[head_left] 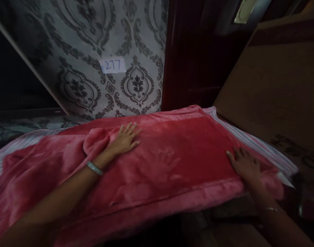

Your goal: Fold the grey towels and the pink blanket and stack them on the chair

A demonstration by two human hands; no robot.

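A plush red and pink blanket (193,147) lies spread across a raised surface, smooth at the right and bunched in folds at the left. My left hand (124,139) rests flat on it beside the folds, fingers spread, a pale green bangle on that wrist. Toward the blanket's right end, my right hand (245,163) lies palm down with its fingers apart. A handprint shows in the pile between the two hands. Under the blanket a striped cloth (257,142) sticks out along the right edge and at the far left.
Behind the blanket stands a wall with patterned grey wallpaper (136,82), bearing a paper label (113,65) marked 277. A dark red door (193,61) adjoins it. One large cardboard box (280,82) stands close at the right. At the left is a dark panel (15,75) with a pale edge.
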